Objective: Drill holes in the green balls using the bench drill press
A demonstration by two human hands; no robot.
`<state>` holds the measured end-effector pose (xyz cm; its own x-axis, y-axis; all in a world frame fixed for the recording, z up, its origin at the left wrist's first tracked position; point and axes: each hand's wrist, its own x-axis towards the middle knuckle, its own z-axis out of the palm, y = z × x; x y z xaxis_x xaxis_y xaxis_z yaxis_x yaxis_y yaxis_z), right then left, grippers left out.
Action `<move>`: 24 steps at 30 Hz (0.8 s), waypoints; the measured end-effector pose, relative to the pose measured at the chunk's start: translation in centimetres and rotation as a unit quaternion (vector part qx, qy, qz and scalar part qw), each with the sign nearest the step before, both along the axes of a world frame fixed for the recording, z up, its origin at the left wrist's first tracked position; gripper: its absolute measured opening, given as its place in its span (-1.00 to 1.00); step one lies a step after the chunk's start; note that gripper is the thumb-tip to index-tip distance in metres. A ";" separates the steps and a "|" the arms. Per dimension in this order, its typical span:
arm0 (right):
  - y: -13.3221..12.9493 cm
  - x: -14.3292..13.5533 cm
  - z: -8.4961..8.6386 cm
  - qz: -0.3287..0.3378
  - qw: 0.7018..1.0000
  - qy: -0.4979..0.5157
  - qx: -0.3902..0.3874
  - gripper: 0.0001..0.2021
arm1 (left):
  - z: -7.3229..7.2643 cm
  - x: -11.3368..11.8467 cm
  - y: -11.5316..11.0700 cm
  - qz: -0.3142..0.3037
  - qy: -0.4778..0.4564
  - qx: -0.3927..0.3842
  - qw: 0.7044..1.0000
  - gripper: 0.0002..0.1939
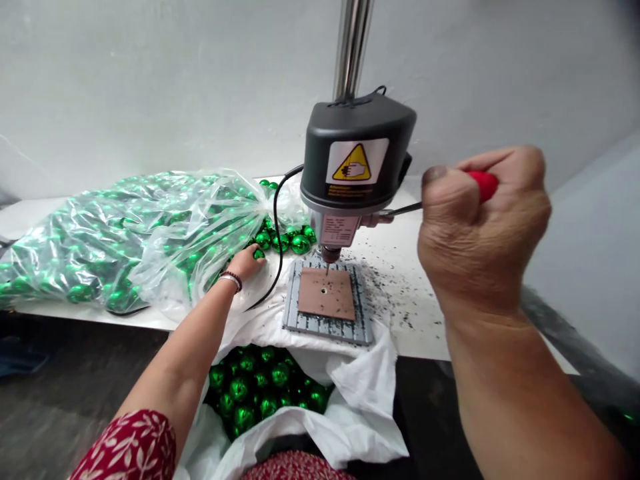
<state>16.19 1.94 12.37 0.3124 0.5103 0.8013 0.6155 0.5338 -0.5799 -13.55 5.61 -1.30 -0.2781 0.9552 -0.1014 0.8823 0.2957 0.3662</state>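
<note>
My right hand (483, 230) is wrapped around the red knob (487, 187) of the feed lever (406, 209) on a small bench drill press (357, 153). My left hand (246, 263) reaches to the mouth of a clear plastic bag (150, 233), its fingers closed around a shiny green ball (259, 254). More green balls (301, 244) lie just beyond it, partly behind the black cable. Under the drill bit (327, 269), a brown square board (326, 303) with a small ringed hole rests on the grey slotted base (295, 313). Nothing sits on that hole.
Below the table edge, a white cloth sack (367, 393) holds many green balls (244, 387). Dark shavings (395, 293) are scattered over the white table (425, 327). A black cable (278, 227) loops from the drill head between bag and base. A grey wall (175, 87) stands behind.
</note>
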 end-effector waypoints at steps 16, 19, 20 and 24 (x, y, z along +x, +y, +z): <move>-0.3 -0.4 0.0 0.035 0.999 0.027 -0.011 -0.83 | 2.1 8.1 -7.4 0.035 -0.571 -0.050 0.819 -0.74; -0.2 -0.4 0.0 0.037 0.999 0.010 -0.022 -0.83 | 1.3 9.7 -7.1 0.009 -0.512 -0.010 0.859 -0.73; -0.2 -0.3 0.0 0.038 0.999 0.007 -0.025 -0.83 | 1.0 10.0 -7.0 -0.004 -0.499 0.002 0.867 -0.71; 0.0 -0.2 0.0 0.042 0.999 0.000 -0.027 -0.82 | 0.5 10.9 -6.6 -0.041 -0.455 0.030 0.889 -0.60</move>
<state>15.97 1.89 12.38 0.2667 0.5774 0.7717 0.5699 0.5512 -0.6094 -2.68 -0.96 -0.77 -0.0360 0.9798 -0.1966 0.2301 0.1996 0.9525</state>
